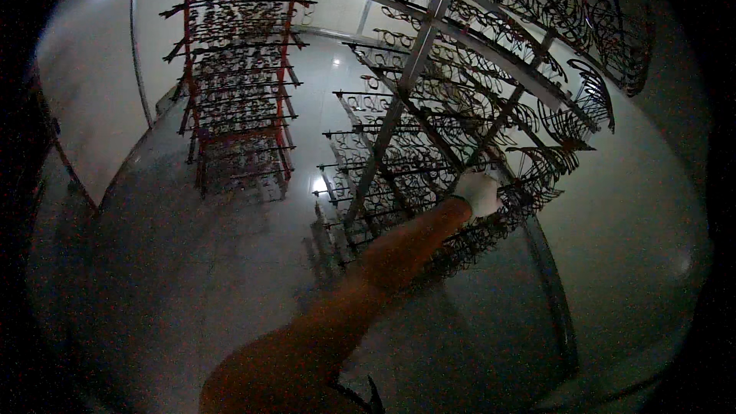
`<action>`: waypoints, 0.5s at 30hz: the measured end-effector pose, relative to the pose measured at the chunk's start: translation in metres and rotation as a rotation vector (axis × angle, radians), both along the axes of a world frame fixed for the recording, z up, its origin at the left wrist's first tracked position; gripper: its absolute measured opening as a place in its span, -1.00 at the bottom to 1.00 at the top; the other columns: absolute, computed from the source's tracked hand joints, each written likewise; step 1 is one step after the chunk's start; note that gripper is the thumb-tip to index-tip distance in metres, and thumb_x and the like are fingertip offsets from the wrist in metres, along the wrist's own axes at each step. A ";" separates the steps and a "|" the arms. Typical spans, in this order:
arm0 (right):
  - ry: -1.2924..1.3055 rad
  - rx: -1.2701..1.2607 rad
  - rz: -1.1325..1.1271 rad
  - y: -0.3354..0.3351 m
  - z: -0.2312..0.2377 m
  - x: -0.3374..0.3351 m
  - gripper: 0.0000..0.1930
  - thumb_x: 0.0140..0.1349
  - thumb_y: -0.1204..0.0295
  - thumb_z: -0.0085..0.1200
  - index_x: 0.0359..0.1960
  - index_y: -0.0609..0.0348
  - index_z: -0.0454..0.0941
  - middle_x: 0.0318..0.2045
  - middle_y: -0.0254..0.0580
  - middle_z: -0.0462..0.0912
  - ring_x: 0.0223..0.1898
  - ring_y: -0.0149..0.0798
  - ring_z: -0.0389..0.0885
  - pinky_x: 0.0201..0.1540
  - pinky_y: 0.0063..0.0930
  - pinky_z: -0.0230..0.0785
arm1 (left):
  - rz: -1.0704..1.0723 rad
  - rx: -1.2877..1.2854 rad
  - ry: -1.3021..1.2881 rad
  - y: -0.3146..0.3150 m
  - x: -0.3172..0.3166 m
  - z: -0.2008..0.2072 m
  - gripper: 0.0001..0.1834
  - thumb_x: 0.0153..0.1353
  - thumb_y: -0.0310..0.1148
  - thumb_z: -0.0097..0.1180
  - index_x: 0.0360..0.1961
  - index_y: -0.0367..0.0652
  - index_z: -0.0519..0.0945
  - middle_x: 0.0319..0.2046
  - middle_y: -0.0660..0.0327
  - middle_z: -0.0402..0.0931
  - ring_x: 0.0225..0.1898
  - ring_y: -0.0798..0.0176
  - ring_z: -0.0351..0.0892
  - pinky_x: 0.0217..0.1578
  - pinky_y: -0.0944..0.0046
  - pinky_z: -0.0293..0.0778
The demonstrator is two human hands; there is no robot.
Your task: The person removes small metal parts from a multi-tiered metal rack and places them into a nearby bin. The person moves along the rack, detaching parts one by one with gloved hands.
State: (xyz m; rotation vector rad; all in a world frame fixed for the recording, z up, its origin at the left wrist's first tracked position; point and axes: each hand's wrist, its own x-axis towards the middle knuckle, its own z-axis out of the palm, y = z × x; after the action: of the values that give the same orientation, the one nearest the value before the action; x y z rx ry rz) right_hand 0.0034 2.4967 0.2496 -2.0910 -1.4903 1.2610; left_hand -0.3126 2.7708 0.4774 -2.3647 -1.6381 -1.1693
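My left hand [479, 193], in a white glove, reaches up and to the right to a tall metal rack [414, 61]. The hand looks closed round a bar of the rack's frame, low on its right side; most of the fingertips are hidden. Rows of dark, thin looped pieces [460, 115] hang on the rack's crossbars, above and around the hand. The exact kind of these pieces cannot be made out in the dim light. My right hand is out of the picture.
A second rack with a red frame [294, 0], full of similar dark pieces, stands at the far left. A pale panel or door [92, 77] is at the left edge. Beside the near rack on the right rises a pale wall [636, 253]. The floor [207, 284] is grey and shiny.
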 end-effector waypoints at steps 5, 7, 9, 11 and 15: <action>0.051 0.055 0.077 0.004 -0.008 0.038 -0.60 0.32 0.16 0.03 0.07 0.13 0.49 -0.04 0.01 0.60 -0.10 0.00 0.63 -0.08 -0.13 0.49 | -0.040 0.079 0.061 -0.064 -0.055 0.017 -0.47 0.08 -0.08 0.19 0.07 -0.07 0.62 -0.40 0.01 0.66 -0.39 -0.04 0.66 -0.27 -0.03 0.60; 0.071 0.092 0.113 0.015 -0.009 0.059 -0.60 0.32 0.16 0.03 0.08 0.13 0.49 -0.03 0.01 0.60 -0.10 0.00 0.63 -0.08 -0.13 0.49 | -0.019 -0.243 0.022 -0.098 -0.078 0.042 -0.46 0.10 -0.07 0.22 0.10 -0.03 0.60 -0.18 -0.03 0.65 -0.18 0.01 0.66 -0.09 -0.01 0.56; 0.066 0.128 0.141 0.029 -0.006 0.082 -0.59 0.32 0.15 0.03 0.09 0.13 0.49 -0.02 0.02 0.60 -0.10 0.00 0.63 -0.07 -0.13 0.49 | 0.029 -0.236 0.172 -0.137 -0.082 0.064 -0.47 0.14 -0.03 0.20 0.11 0.01 0.60 -0.22 -0.05 0.65 -0.23 0.00 0.67 -0.13 0.00 0.56; 0.033 0.214 0.207 0.064 0.004 0.094 -0.58 0.33 0.15 0.03 0.10 0.14 0.49 -0.02 0.02 0.60 -0.09 0.00 0.64 -0.07 -0.13 0.49 | 0.163 -0.252 0.376 -0.153 -0.106 0.064 -0.54 0.16 -0.09 0.16 0.07 0.01 0.62 -0.14 -0.03 0.62 -0.05 -0.07 0.60 0.06 -0.04 0.46; -0.187 0.615 0.424 0.163 0.022 0.122 -0.57 0.33 0.14 0.03 0.12 0.14 0.48 0.00 0.03 0.60 -0.08 0.01 0.64 -0.06 -0.13 0.50 | 0.388 -0.189 0.409 -0.230 -0.144 0.032 -0.62 0.08 -0.33 0.15 -0.03 -0.12 0.62 0.07 0.03 0.51 0.07 -0.13 0.50 0.01 -0.08 0.48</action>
State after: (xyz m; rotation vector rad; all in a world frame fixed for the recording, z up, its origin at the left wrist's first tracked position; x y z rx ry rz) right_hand 0.1256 2.6600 0.2712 -1.5622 -2.1458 0.5914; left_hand -0.4563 2.5410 0.5094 -2.0541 -1.9850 -0.4495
